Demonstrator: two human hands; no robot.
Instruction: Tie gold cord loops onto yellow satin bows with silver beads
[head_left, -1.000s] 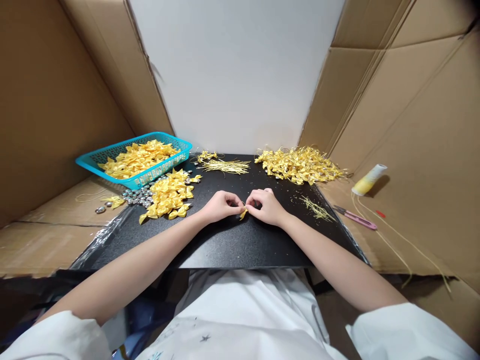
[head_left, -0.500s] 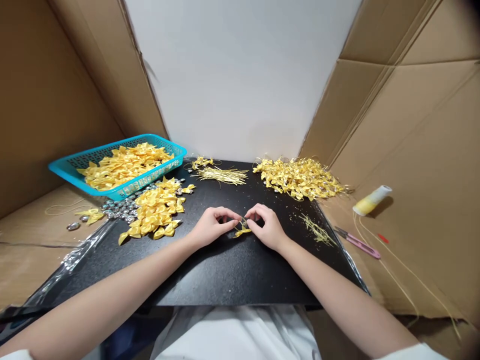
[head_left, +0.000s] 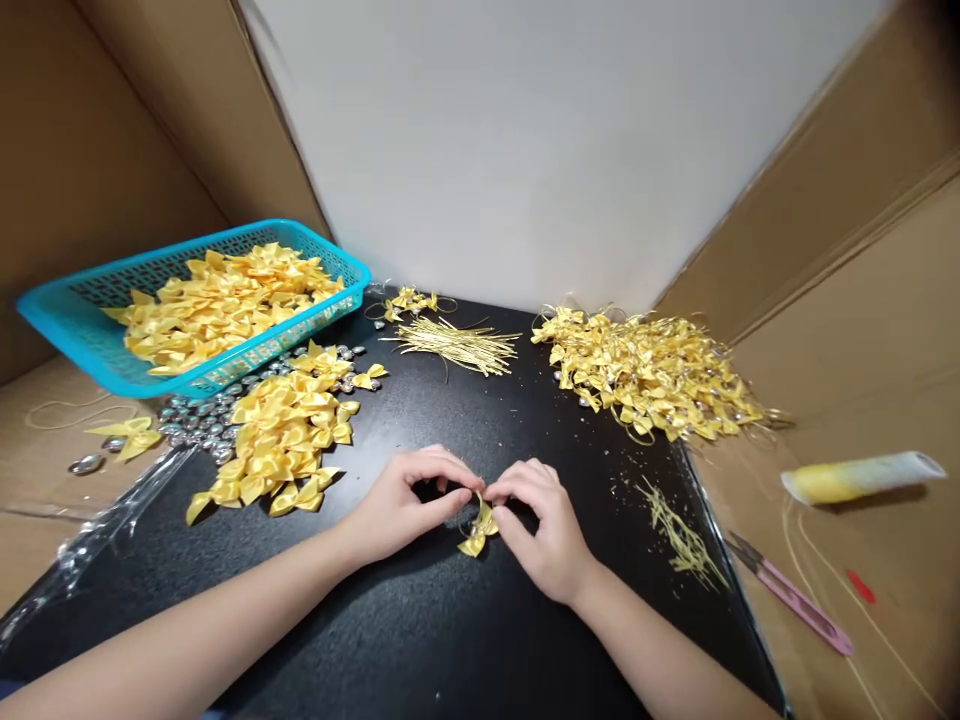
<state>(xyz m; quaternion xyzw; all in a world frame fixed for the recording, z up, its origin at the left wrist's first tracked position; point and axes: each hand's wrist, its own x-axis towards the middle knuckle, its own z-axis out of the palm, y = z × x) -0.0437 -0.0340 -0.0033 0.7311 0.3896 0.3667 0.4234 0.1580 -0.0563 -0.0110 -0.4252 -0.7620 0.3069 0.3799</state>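
Observation:
My left hand (head_left: pixel 416 503) pinches a thin gold cord loop that rises from a yellow ribbon bow (head_left: pixel 475 543). Opposite it, my right hand (head_left: pixel 541 525) is closed, its thumb and forefinger at the cord and the bow's right side. Between my fingertips the bow hangs just over the black table (head_left: pixel 420 640); whether it touches the surface I cannot tell. To the left of my left hand lies a pile of yellow bows (head_left: pixel 281 430), with silver beads (head_left: pixel 196 425) behind it. A bundle of gold cords (head_left: pixel 457 345) lies beyond my hands.
A turquoise basket (head_left: pixel 45 300) of yellow bows stands at the back left. Bows with cords and beads form a heap (head_left: pixel 652 375) at the back right. Cord scraps (head_left: pixel 682 540), pink thread snips (head_left: pixel 802 605) and a yellow-white spool (head_left: pixel 859 478) lie on the right. Cardboard walls (head_left: pixel 847 270) flank the table.
The view has moved closer and lower over the table. My fingers have come together at the top of the cord loop, and the bow now hangs more plainly below them.

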